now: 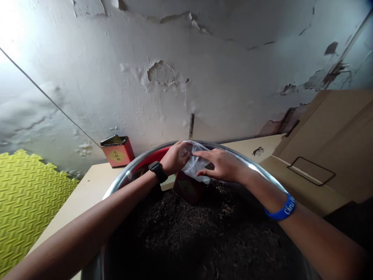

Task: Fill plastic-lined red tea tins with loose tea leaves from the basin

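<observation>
A dark red tin (189,188) with a yellow diamond label stands tilted on dark loose tea leaves (186,217) in a large metal basin (116,184). A clear plastic bag (194,165) sticks up from the tin's mouth. My left hand (175,157), with a black watch at the wrist, is closed on the bag's upper left edge. My right hand (223,165), a blue band on its wrist, has thumb and forefinger apart against the bag's right side. Something pale and flat (168,184) lies beside the tin, partly hidden by my left hand.
An open red tin (117,152) stands on the pale table (96,179) left of the basin. Yellow foam matting (29,202) is at far left, a cardboard box (329,144) at right. A small dark wire-like item (258,151) lies behind the basin, before the peeling wall.
</observation>
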Demonstrator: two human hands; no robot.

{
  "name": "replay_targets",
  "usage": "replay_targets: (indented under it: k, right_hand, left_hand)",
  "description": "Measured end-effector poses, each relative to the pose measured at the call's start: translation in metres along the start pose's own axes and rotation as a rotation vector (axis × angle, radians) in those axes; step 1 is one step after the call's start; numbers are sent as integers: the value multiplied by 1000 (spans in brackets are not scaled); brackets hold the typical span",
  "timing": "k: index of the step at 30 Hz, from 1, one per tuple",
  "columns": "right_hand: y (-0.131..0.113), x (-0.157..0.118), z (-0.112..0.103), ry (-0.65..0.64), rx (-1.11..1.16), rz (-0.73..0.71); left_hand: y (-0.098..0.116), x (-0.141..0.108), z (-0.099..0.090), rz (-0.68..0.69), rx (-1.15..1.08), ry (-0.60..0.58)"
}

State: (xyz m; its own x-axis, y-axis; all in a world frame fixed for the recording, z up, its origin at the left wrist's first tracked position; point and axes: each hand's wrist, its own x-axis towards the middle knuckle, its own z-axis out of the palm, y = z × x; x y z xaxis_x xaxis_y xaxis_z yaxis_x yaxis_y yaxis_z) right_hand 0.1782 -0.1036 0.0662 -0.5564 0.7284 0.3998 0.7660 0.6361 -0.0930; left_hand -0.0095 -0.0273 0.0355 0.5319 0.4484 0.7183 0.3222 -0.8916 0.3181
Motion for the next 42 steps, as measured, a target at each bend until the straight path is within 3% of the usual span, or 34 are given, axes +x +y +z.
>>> replay_targets:
  k: [2,6,10,14,18,22,24,27,30,36,42]
  right_hand:
    - [4,0,3,-71,-113,45]
    - [15,-1,8,42,-353,128]
    - [19,0,12,98,-385,190]
    - [18,-1,13,-21,-246,126]
    - [9,-1,20,5,-207,-54]
    - [9,-1,32,-248,-298,24]
    - [10,-2,29,-282,-231,88]
    - [7,-3,15,-197,126,108]
    - [1,-3,8,-242,391,129]
    - [11,-4,24,-195,-57,318]
    - [7,-8,28,-353,-283,480]
  left_hand:
    - [5,0,0,18,-36,25]
    - [8,1,-2,32,-17,90]
    - [2,2,-5,15,56,155]
    - [-2,1,-3,31,51,109]
    - [-1,-1,4,50,40,50]
    - [-6,-5,11,40,75,-77]
    - [-12,-6,12,7,109,-114]
    - [-21,-6,11,-112,150,-116]
    - [-25,-3,8,-216,141,-166]
    - [-22,0,3,-240,73,-274]
    - [-27,7,-7,-329,48,-482]
